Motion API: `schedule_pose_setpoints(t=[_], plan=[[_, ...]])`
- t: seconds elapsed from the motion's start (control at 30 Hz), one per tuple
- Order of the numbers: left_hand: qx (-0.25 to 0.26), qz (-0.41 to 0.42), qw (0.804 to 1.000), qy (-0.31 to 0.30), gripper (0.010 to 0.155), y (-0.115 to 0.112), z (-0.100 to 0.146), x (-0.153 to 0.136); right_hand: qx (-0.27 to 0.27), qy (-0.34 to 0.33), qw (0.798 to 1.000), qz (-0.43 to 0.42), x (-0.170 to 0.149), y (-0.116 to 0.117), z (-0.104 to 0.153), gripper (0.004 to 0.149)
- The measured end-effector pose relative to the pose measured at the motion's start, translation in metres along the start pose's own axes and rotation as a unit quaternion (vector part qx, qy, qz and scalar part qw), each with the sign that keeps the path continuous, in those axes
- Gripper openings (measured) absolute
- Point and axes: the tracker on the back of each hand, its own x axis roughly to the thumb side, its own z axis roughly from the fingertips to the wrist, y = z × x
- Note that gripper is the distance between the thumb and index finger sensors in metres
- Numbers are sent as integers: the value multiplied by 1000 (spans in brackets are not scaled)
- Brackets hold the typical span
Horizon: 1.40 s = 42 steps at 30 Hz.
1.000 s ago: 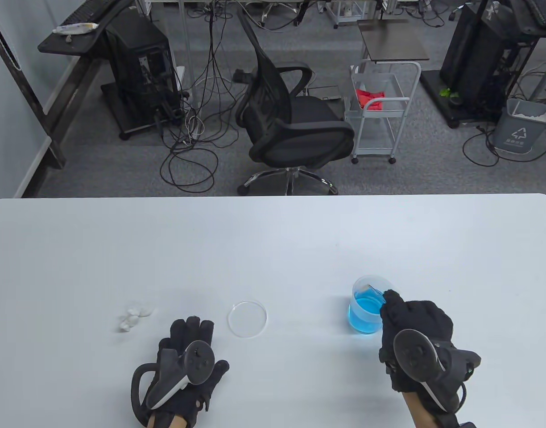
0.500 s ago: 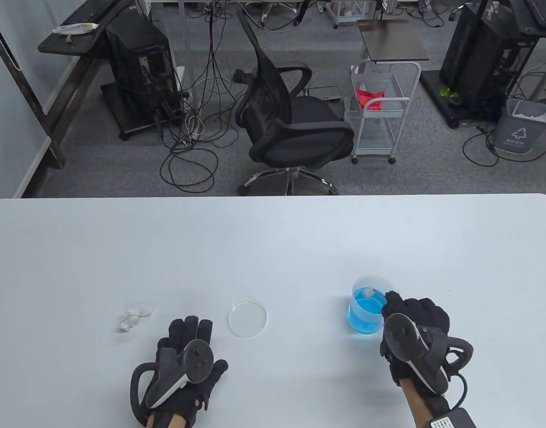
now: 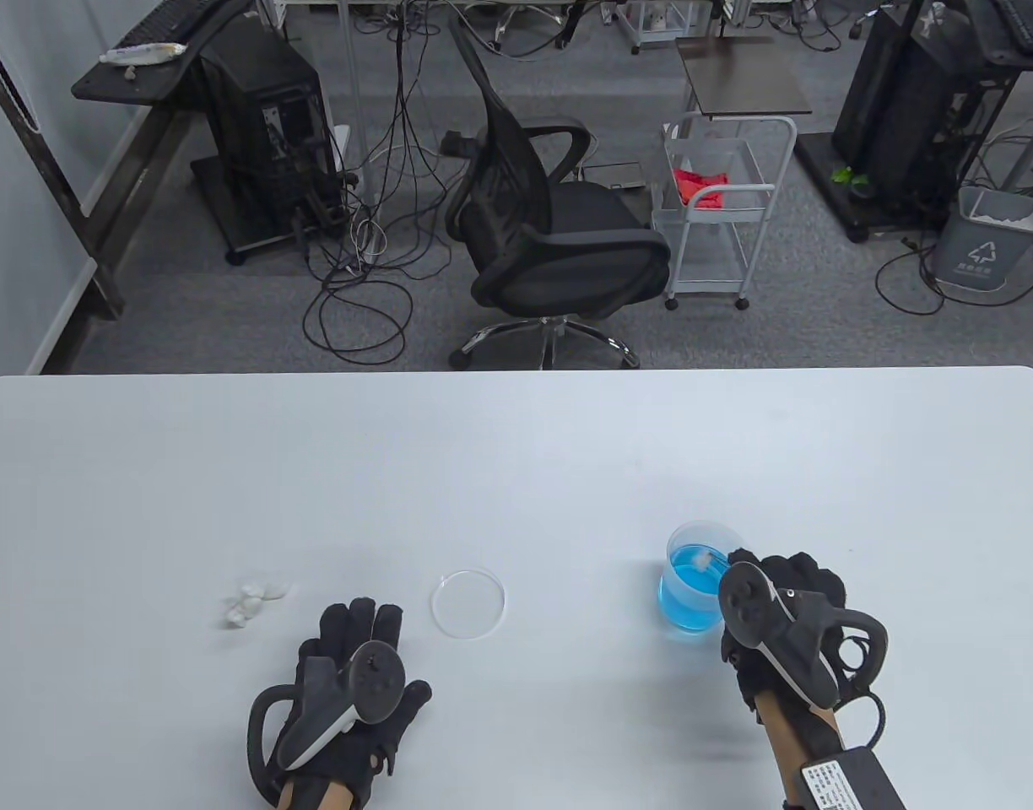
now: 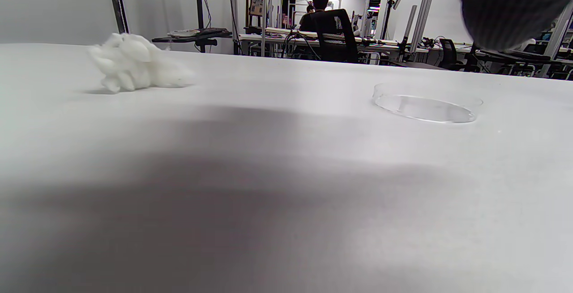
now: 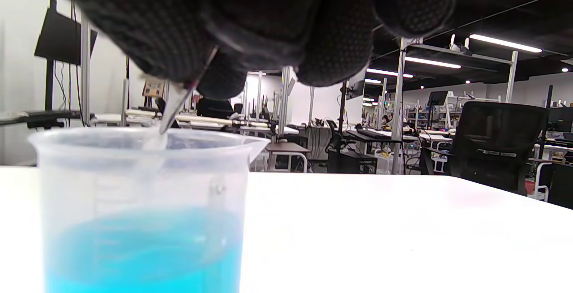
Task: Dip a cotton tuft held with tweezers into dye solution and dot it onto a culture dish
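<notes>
My right hand (image 3: 774,591) grips metal tweezers (image 5: 179,100) and holds their tips inside the rim of a clear beaker (image 3: 694,582) of blue dye (image 5: 143,252). A white cotton tuft (image 3: 700,557) sits at the tweezer tips, over the blue liquid; in the right wrist view the tuft (image 5: 154,143) is at rim height. The empty clear culture dish (image 3: 468,602) lies at table centre and also shows in the left wrist view (image 4: 425,105). My left hand (image 3: 352,666) rests flat on the table, holding nothing, just left of the dish.
A small heap of spare white cotton (image 3: 251,599) lies left of my left hand and shows in the left wrist view (image 4: 134,62). The white table (image 3: 516,456) stretches far beyond the objects. An office chair (image 3: 550,219) stands behind its far edge.
My right hand has tipped forward and its wrist has risen, bringing the tweezer tips and cotton tuft lower and further into the beaker. The left hand has not moved.
</notes>
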Motion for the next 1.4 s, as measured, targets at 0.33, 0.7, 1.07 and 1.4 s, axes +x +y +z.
schedule_pose_setpoints(t=[0.33, 0.7, 1.07, 1.4], plan=[[-1, 1, 1000, 1, 88, -1, -1, 0, 40, -15, 998, 51, 19, 5, -13, 32], [-4, -2, 1000, -1, 88, -1, -2, 1, 82, -15, 994, 64, 27, 7, -21, 32], [-7, -1, 1000, 0, 88, -2, -3, 2, 100, -12, 994, 52, 26, 7, -23, 32], [-8, -1, 1000, 2, 88, -3, -3, 1, 81, -1, 996, -25, 10, -4, -20, 32]])
